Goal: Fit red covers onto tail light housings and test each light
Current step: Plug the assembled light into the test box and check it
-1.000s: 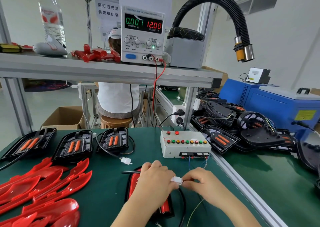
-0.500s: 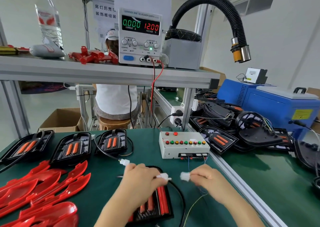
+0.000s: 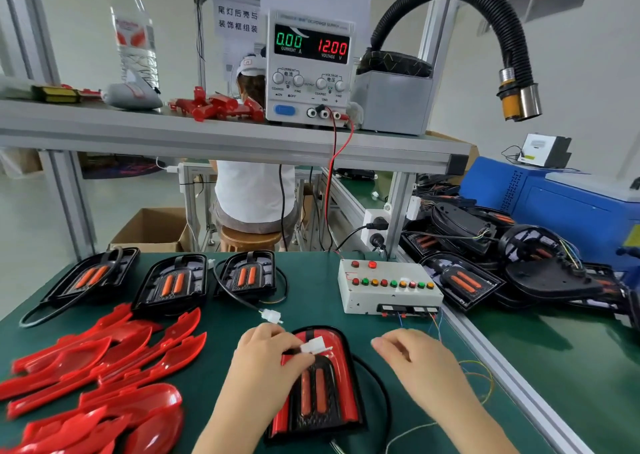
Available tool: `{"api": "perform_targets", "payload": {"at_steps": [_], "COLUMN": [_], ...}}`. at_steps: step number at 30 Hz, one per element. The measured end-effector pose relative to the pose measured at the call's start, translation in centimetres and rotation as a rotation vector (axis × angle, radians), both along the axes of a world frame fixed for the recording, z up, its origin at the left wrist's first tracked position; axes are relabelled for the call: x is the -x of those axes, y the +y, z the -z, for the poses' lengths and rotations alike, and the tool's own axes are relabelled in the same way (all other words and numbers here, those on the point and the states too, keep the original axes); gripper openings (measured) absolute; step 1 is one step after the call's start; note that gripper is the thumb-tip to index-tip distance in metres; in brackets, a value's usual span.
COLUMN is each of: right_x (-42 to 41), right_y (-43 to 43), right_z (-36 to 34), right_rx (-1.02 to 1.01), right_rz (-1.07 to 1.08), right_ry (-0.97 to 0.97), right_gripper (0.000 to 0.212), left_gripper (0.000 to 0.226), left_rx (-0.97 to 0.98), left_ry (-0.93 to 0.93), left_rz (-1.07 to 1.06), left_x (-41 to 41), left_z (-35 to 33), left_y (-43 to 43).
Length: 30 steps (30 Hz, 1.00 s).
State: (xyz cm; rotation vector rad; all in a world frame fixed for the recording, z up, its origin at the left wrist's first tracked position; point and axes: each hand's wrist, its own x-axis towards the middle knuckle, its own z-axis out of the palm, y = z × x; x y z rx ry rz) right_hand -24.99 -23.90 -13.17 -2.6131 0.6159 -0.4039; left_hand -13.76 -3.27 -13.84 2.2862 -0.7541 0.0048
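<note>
0.00 A, 12.00 V on supply (image 3: 310, 69); left hand (image 3: 266, 360) pinches white connector (image 3: 313, 345) over covered light (image 3: 318, 394); right hand (image 3: 415, 363) relaxed, empty, above surface (image 3: 311, 315); 3 housings (image 3: 173, 282) behind

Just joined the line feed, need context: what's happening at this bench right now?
A person's left hand pinches a white connector over a tail light with its red cover fitted, lying on the green mat. The right hand hovers open beside it, holding nothing visible. The connector is unplugged, and the power supply reads 0.00 A at 12.00 V. Three uncovered housings and a pile of red covers wait at left.
</note>
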Motion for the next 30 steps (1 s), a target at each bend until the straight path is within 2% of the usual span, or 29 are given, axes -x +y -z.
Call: {"api": "perform_targets", "payload": {"at_steps": [2, 4, 8, 10, 12, 14, 17, 18, 20, 21, 23, 25, 26, 28, 30], "right_x": [-0.8, -1.6, -1.9, -1.8, -1.6, -1.5, -1.4, -1.4, -1.4, -1.4, -1.3, -1.3, -1.2, -1.1, -0.9], "right_y": [1.9, 2.7, 2.7, 2.7, 2.7, 2.8, 2.9, 2.9, 2.8, 2.9, 3.1, 3.4, 3.6, 4.0, 4.4], "right_z": [-0.6, -0.5, 0.5, 0.7, 1.1, 1.4, 1.4, 1.4, 1.4, 1.5, 1.6, 1.8, 1.9, 2.1, 2.0], "right_rx": [-0.242, -0.481, -1.084, -1.249, -1.279, -1.277, -1.242, -1.235, -1.235, -1.237, -1.241, -1.263, -1.282, -1.318, -1.327], "right_rz": [-0.081, -0.107, -0.076, -0.101, -0.136, -0.135, -0.133, -0.128, -0.113, -0.112, -0.122, -0.134, -0.131, -0.116, -0.106], "right_ry": [0.217, 0.32, 0.35, 0.335, 0.292, 0.271, 0.277, 0.28, 0.272, 0.268, 0.263, 0.248, 0.23, 0.173, 0.116], "right_gripper": [0.049, 0.065, 0.085, 0.082, 0.082, 0.081, 0.069, 0.068, 0.073, 0.077, 0.085, 0.088, 0.087, 0.08, 0.07], "left_gripper": [0.023, 0.03, 0.036, 0.037, 0.035, 0.027, 0.021, 0.025, 0.058, 0.073, 0.082, 0.07, 0.057, 0.028, 0.014], "left_rx": [0.058, 0.043, -0.024, -0.078, -0.036, 0.142, 0.189, 0.176, 0.04, -0.027, -0.03, 0.014, 0.061, 0.236, 0.455], "left_ry": [-0.029, -0.122, -0.332, -0.385, -0.322, -0.159, -0.105, -0.11, -0.012, 0.106, 0.367, 0.445, 0.466, 0.616, 0.771], "left_rz": [0.037, 0.109, 0.255, 0.325, 0.346, 0.215, 0.032, -0.061, -0.24, -0.283, -0.286, -0.231, -0.198, -0.158, -0.123], "left_x": [1.1, 2.0, 4.1, 5.1, 5.5, 4.9, 3.7, 3.2, 2.2, 1.7, 1.3, 1.8, 1.8, 1.7, 2.0], "left_z": [0.5, 1.3, 1.9, 1.4, 1.3, 1.2, 1.6, 1.7, 1.8, 2.0, 2.3, 2.7, 2.8, 2.4, 2.0], "left_y": [0.0, -0.4, -1.3, -1.7, -1.6, -1.2, -0.5, 0.0, 0.9, 1.2, 1.3, 1.2, 0.9, 0.2, -0.1]}}
